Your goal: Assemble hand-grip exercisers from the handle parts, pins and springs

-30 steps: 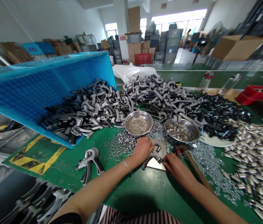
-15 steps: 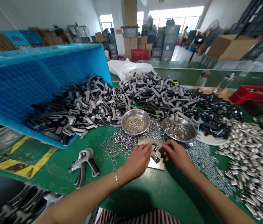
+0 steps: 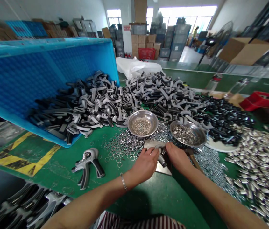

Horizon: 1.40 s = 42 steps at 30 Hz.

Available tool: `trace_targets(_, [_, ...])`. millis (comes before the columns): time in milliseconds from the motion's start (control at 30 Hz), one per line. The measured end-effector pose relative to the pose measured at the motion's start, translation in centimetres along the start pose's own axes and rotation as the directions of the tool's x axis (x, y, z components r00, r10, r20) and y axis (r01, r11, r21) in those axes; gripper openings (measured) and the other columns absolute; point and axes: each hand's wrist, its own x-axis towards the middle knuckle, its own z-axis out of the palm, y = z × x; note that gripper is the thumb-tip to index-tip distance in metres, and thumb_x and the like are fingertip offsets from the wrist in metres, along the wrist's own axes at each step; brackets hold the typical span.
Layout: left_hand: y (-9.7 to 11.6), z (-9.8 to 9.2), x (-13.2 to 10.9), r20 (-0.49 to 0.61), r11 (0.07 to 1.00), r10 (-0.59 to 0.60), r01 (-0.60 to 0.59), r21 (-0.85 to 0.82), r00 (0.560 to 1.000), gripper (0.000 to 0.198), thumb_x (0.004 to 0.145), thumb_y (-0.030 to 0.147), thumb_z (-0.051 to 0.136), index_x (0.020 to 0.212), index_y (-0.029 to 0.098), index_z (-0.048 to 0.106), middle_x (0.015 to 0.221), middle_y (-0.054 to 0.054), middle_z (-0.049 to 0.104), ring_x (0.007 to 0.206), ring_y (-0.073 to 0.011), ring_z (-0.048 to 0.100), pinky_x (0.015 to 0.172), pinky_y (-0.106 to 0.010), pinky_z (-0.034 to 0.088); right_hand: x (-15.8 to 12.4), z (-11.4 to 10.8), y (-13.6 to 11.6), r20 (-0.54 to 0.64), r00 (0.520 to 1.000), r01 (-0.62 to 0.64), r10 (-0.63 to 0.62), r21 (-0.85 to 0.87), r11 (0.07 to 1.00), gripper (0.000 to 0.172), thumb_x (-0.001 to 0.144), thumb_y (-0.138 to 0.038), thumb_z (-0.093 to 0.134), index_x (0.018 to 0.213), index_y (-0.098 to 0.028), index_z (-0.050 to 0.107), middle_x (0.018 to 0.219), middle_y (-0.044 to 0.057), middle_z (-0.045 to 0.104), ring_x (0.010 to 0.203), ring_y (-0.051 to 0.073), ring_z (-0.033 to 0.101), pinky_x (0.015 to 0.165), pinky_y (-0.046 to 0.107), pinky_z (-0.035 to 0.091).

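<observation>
My left hand [image 3: 146, 163] is closed around a grey hand-grip part [image 3: 162, 160], which lies on a square metal plate [image 3: 166, 170]. Its dark end points toward me. My right hand [image 3: 176, 156] has its fingers bent together against the far side of that part; what they pinch is hidden. Left of my hands, a hand gripper [image 3: 88, 166] with a coil spring and two black-padded handles lies on the green table. Just beyond the plate are a steel bowl of tiny metal pieces [image 3: 143, 123] and another bowl of small pins [image 3: 188, 133].
A tipped blue crate [image 3: 53, 70] spills grey and black handles [image 3: 153, 90] across the back. Loose rings [image 3: 118, 148] lie left of the plate, nuts [image 3: 214, 165] right of it. Metal cylinders [image 3: 260, 168] and black knobs [image 3: 232, 119] are heaped at right, near a red bin [image 3: 263, 101].
My right hand has moved in to the left, so its fingers now meet the grey part. My left hand keeps its hold. The whole view has shifted slightly.
</observation>
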Motion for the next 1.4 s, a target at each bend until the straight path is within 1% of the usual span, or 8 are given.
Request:
trace_targets(300, [-0.4,-0.5,-0.5,0.002,0.999,0.01,-0.01,-0.048,1.0,0.044,0.1,0.025,0.039,0.141,0.013,0.046,0.145,-0.011,0.052,0.132,-0.0277,0.044,0.111,-0.045,0.031,-8.9,-4.1,6.5,-0.049,0.993,-0.12,0.11,-0.487,0.865,0.022,0.091,-0.04,0.053,0.084,-0.019,0.056,0.082,0.015,0.066,0.082,0.034,0.063,0.072,0.043,0.048])
trace_targets(467, [0.1,-0.2,-0.3,0.002,0.997,-0.063,0.063,-0.045,0.998,0.047,0.096,0.033,0.051,0.14,0.015,0.047,0.143,-0.012,0.052,0.131,-0.0325,0.044,0.107,-0.048,0.034,-11.1,-4.2,7.1,-0.007,0.944,-0.33,0.33,-0.031,0.944,0.025,0.086,-0.047,0.051,0.084,-0.023,0.052,0.076,0.008,0.066,0.068,0.026,0.064,0.061,0.036,0.048])
trace_targets(667, [0.2,-1.0,0.8,0.016,0.975,-0.093,0.094,-0.2,0.996,0.035,0.094,0.017,0.045,0.126,0.014,0.06,0.127,-0.015,0.062,0.118,-0.0313,0.054,0.104,-0.048,0.04,-13.1,-5.5,4.2,0.112,0.89,-0.445,0.441,0.42,0.791,0.038,0.086,-0.061,0.05,0.099,-0.026,0.053,0.063,-0.003,0.06,0.05,0.019,0.057,0.046,0.03,0.045])
trace_targets(833, [-1.5,-2.1,1.0,0.143,0.601,-0.392,0.371,-0.708,0.909,0.042,0.087,0.034,0.061,0.126,0.018,0.059,0.117,-0.011,0.066,0.106,-0.0267,0.062,0.098,-0.042,0.047,-17.1,-3.6,10.4,0.133,0.803,-0.586,0.581,0.354,0.729,0.043,0.087,-0.065,0.042,0.089,-0.025,0.058,0.056,0.001,0.058,0.044,0.022,0.056,0.042,0.034,0.045])
trace_targets(967, [-2.1,-1.8,-0.1,0.029,0.643,-0.547,0.442,-0.625,0.836,0.06,0.08,0.031,0.068,0.136,0.016,0.049,0.135,-0.014,0.055,0.129,-0.0315,0.046,0.112,-0.049,0.034,-14.8,-2.7,12.7,-0.232,0.941,-0.268,0.248,-0.061,0.961,0.041,0.086,-0.054,0.045,0.094,-0.019,0.064,0.092,0.018,0.07,0.085,0.035,0.068,0.077,0.048,0.052])
trace_targets(1067, [-1.5,-1.1,-0.8,0.022,0.787,-0.401,0.357,-0.503,0.916,0.047,0.086,0.033,0.063,0.129,0.016,0.055,0.129,-0.012,0.058,0.125,-0.0291,0.048,0.112,-0.047,0.034,-10.1,-2.1,9.6,-0.146,0.983,-0.14,0.111,-0.208,0.968,0.033,0.095,-0.044,0.041,0.096,-0.019,0.061,0.095,0.017,0.07,0.086,0.03,0.068,0.077,0.042,0.051])
trace_targets(1200, [-0.8,-0.7,-1.1,0.035,0.855,-0.344,0.329,-0.401,0.938,0.051,0.084,0.034,0.068,0.13,0.015,0.054,0.128,-0.012,0.056,0.123,-0.0287,0.048,0.112,-0.047,0.034,-5.2,-1.3,5.3,-0.015,0.966,-0.246,0.258,-0.361,0.9,0.023,0.095,-0.037,0.049,0.093,-0.016,0.057,0.088,0.018,0.07,0.075,0.031,0.071,0.056,0.034,0.045])
trace_targets(1400, [-0.8,-0.6,-1.6,0.051,0.854,-0.279,0.272,-0.444,0.959,0.051,0.083,0.035,0.07,0.13,0.021,0.054,0.128,-0.008,0.056,0.121,-0.026,0.049,0.11,-0.043,0.036,-4.5,-3.5,4.3,0.001,0.985,-0.173,0.174,0.143,0.975,0.024,0.087,-0.042,0.059,0.093,-0.02,0.055,0.074,0.008,0.069,0.067,0.026,0.068,0.061,0.034,0.05])
